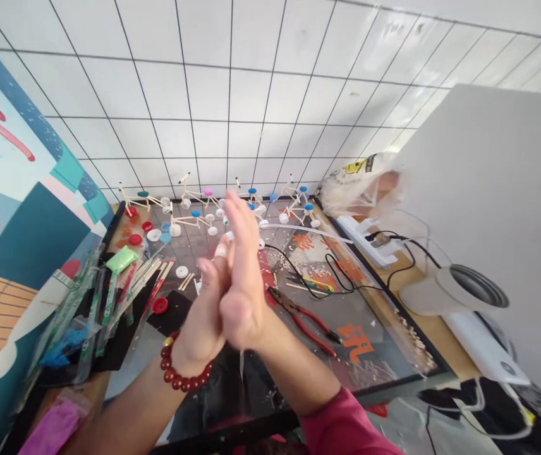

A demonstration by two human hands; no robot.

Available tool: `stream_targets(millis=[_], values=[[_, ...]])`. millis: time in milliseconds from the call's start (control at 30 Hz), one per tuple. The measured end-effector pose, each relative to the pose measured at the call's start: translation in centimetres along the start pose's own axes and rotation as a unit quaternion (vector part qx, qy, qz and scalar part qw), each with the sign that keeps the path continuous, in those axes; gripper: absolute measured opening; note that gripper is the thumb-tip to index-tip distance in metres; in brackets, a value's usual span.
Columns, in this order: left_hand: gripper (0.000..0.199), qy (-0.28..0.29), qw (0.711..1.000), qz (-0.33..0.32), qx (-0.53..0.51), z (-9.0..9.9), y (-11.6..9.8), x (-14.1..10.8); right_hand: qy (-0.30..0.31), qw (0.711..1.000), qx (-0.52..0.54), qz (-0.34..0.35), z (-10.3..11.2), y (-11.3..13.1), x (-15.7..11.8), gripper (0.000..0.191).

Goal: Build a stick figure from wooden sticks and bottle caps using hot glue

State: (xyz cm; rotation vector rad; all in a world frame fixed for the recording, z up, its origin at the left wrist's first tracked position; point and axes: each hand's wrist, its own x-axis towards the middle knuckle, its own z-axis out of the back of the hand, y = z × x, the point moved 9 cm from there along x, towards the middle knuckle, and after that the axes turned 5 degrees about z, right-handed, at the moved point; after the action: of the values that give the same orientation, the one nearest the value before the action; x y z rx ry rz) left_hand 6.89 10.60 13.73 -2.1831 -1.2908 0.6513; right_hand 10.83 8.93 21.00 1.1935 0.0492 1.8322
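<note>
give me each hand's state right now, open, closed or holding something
Left hand: open, pressed palm to palm with the right.
Right hand: open, fingers extended; whether anything is between the palms cannot be told.

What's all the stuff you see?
Glass tabletop: one, greyish, middle
Stick bikes: several, pale, far edge
Bottle caps: several, red, white, blue, left
Sticks: many, pale, left
Packets: three, green, blue, purple, left
Pliers: one, red-handled, right
Tool: one, yellow-handled, beyond pliers
Power strip: one, white, right
Plastic bag: one, whitish, right
Tiled wall: one, white, behind
Patterned panel: one, multicoloured, left
Bracelet: one, red-beaded, left wrist
Left hand: one, bare, centre
Right hand: one, bare, against left
</note>
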Motion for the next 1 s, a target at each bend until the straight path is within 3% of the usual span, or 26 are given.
stream_targets(millis=[67,133,200,300,400,533,633,700,800,900,1000], values=[[0.053,-0.010,0.999,-0.024,0.020,0.0,-0.5,-0.4,-0.058,0.998,0.022,0.011,0.3,-1.9,0.8,0.080],[0.064,-0.039,0.998,-0.043,0.018,0.7,-1.8,-0.6,-0.073,0.997,0.021,0.022,-0.4,-2.8,1.0,0.079],[0.071,-0.051,0.997,-0.063,0.003,1.1,-3.3,-0.5,-0.046,0.998,0.019,0.043,-2.2,-2.2,0.6,0.085],[0.072,-0.023,0.995,-0.098,0.005,0.8,-4.5,0.1,0.003,0.995,0.025,0.097,-4.2,0.5,-0.4,0.103],[0.074,-0.004,0.991,-0.132,0.034,0.7,-3.6,0.8,-0.007,0.993,0.045,0.112,-3.5,1.6,-0.5,0.102],[0.078,0.021,0.989,-0.077,0.124,0.2,-1.0,1.0,-0.068,0.995,0.068,0.037,-1.1,-2.2,0.6,0.082],[0.085,-0.025,0.990,-0.072,0.116,0.8,-2.2,0.1,-0.067,0.996,0.064,0.015,-1.5,-4.4,0.8,0.082],[0.088,-0.047,0.989,-0.103,0.091,1.0,-3.8,-0.3,-0.049,0.997,0.053,0.027,-2.7,-4.1,0.5,0.087],[0.081,-0.043,0.988,-0.137,0.059,1.4,-5.1,0.1,-0.008,0.997,0.038,0.065,-4.4,-1.5,-0.2,0.096],[0.078,-0.018,0.989,-0.138,0.058,1.8,-4.1,1.2,0.000,0.995,0.047,0.086,-4.2,0.2,-0.5,0.096],[0.075,0.000,0.990,-0.106,0.094,1.6,-2.1,1.6,-0.047,0.995,0.071,0.058,-2.3,-1.3,0.2,0.087]])
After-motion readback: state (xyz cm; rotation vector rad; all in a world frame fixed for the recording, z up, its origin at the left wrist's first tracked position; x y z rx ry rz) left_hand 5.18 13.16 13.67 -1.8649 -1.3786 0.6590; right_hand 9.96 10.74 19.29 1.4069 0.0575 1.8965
